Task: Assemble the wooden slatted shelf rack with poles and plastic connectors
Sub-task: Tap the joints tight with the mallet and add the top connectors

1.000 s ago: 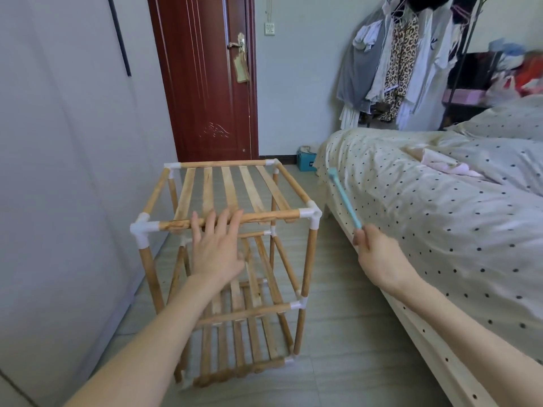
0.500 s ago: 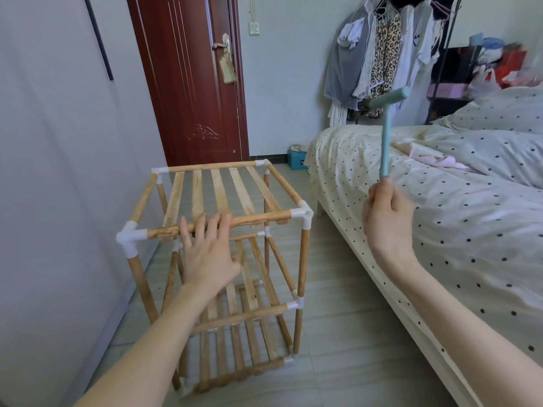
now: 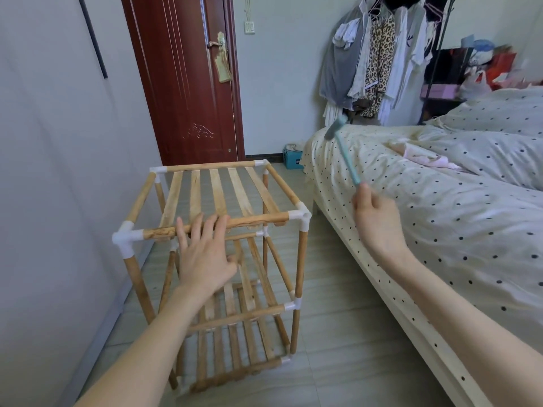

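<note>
The wooden slatted rack (image 3: 223, 198) stands upright on the floor by the left wall, its poles joined by white plastic connectors such as the near right corner piece (image 3: 301, 218). My left hand (image 3: 202, 254) rests with straight fingers on the top front pole (image 3: 255, 221). My right hand (image 3: 376, 221) is raised beside the bed and grips the handle of a small light-blue mallet (image 3: 346, 155), whose head tilts up and to the left, blurred. The mallet hangs to the right of the rack, apart from it.
A bed (image 3: 440, 215) with a dotted cover fills the right side, close to the rack. A dark red door (image 3: 188, 77) is behind. Clothes (image 3: 373, 63) hang at the back. A blue box (image 3: 292, 160) sits on the floor by the bed's foot.
My right hand raised the mallet upright, then swung it down and to the left toward the rack. My left hand stayed on the top front pole.
</note>
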Tool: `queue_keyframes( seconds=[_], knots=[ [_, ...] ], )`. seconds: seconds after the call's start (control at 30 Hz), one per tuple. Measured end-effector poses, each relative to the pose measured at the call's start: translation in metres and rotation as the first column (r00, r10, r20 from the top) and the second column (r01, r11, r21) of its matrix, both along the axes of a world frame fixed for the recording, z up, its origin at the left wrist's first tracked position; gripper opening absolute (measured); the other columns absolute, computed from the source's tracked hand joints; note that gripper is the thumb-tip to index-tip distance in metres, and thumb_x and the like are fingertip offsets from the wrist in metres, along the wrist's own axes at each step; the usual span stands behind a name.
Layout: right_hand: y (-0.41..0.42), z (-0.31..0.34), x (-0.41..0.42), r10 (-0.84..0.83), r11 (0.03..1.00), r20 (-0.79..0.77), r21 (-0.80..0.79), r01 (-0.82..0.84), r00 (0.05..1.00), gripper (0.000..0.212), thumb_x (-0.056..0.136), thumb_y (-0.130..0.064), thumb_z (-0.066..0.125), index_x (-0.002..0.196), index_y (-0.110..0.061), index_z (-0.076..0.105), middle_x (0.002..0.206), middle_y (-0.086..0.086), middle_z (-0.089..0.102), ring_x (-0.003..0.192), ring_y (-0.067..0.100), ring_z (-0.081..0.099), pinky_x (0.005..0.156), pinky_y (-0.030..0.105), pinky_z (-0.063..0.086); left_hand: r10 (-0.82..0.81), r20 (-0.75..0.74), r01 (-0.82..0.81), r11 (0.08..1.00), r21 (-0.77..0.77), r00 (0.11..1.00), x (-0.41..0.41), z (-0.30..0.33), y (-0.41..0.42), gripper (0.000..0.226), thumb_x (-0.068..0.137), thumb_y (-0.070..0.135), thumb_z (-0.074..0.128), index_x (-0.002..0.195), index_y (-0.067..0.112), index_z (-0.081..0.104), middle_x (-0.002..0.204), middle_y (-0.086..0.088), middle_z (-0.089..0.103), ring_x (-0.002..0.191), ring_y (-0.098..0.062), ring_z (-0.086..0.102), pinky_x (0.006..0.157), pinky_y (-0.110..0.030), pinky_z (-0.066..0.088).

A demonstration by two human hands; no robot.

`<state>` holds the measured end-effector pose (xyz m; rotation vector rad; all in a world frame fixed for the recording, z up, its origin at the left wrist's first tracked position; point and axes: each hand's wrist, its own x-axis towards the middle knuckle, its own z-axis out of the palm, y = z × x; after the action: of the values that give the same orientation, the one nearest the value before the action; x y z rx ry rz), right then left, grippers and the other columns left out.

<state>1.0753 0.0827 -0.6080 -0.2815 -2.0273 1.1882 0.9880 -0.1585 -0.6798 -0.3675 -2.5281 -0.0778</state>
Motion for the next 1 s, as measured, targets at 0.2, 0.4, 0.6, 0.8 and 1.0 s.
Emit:
queue_keyframes(
  seconds=[0.2, 0.4, 0.6, 0.8, 1.0],
  knots=[
    [-0.010, -0.025, 0.007, 0.062, 0.983, 0.516, 0.115, -0.141, 0.854, 0.043, 0.102, -0.034, 0.029, 0.076, -0.012, 0.055, 0.066, 0.004, 0.052, 0.053, 0.016, 0.042, 0.049, 0.023, 0.033, -0.040, 0.004, 0.040, 0.999, 0.024, 0.999, 0.006, 0.000, -0.004, 0.079, 0.075, 0.032, 0.063, 0.145, 0.021, 0.027, 0.148, -0.001, 0.032, 0.144, -0.025, 0.008, 0.111, -0.052, -0.019],
    [-0.021, -0.030, 0.018, 0.079, 0.996, 0.164, 0.036, -0.086, 0.983, 0.047, 0.101, -0.036, 0.026, 0.058, -0.017, 0.036, 0.053, -0.004, 0.040, 0.048, 0.012, 0.033, 0.045, 0.022, 0.027, -0.058, 0.016, 0.057, 0.998, 0.024, 0.998, 0.008, 0.003, -0.005, 0.078, 0.078, 0.031, 0.059, 0.145, 0.024, 0.022, 0.150, 0.002, 0.025, 0.145, -0.022, 0.000, 0.110, -0.050, -0.021],
    [-0.012, -0.016, 0.025, 0.080, 0.995, -0.075, -0.051, -0.084, 0.994, 0.046, 0.097, -0.042, 0.026, 0.055, -0.021, 0.032, 0.046, -0.011, 0.035, 0.047, 0.010, 0.031, 0.046, 0.022, 0.026, -0.074, 0.021, 0.073, 0.996, 0.047, 0.997, 0.008, 0.002, -0.006, 0.079, 0.076, 0.029, 0.061, 0.145, 0.023, 0.024, 0.150, 0.001, 0.027, 0.146, -0.023, -0.001, 0.110, -0.051, -0.021],
    [0.003, -0.030, 0.034, -0.003, 1.000, 0.186, 0.006, 0.001, 0.983, 0.045, 0.100, -0.034, 0.029, 0.058, -0.019, 0.035, 0.054, -0.002, 0.040, 0.060, 0.022, 0.038, 0.053, 0.030, 0.030, -0.076, 0.011, 0.075, 0.996, 0.049, 0.997, 0.006, -0.001, -0.007, 0.079, 0.077, 0.031, 0.061, 0.146, 0.023, 0.022, 0.151, 0.002, 0.024, 0.146, -0.022, -0.005, 0.110, -0.050, -0.022],
    [-0.002, -0.050, 0.040, 0.029, 0.999, 0.442, 0.017, -0.041, 0.897, 0.047, 0.101, -0.036, 0.026, 0.058, -0.020, 0.034, 0.063, 0.005, 0.044, 0.068, 0.025, 0.041, 0.061, 0.031, 0.032, -0.100, 0.038, 0.098, 0.994, 0.049, 0.994, 0.006, 0.001, -0.010, 0.079, 0.078, 0.034, 0.059, 0.147, 0.023, 0.021, 0.152, 0.002, 0.023, 0.146, -0.021, -0.006, 0.111, -0.051, -0.021]
  ],
)
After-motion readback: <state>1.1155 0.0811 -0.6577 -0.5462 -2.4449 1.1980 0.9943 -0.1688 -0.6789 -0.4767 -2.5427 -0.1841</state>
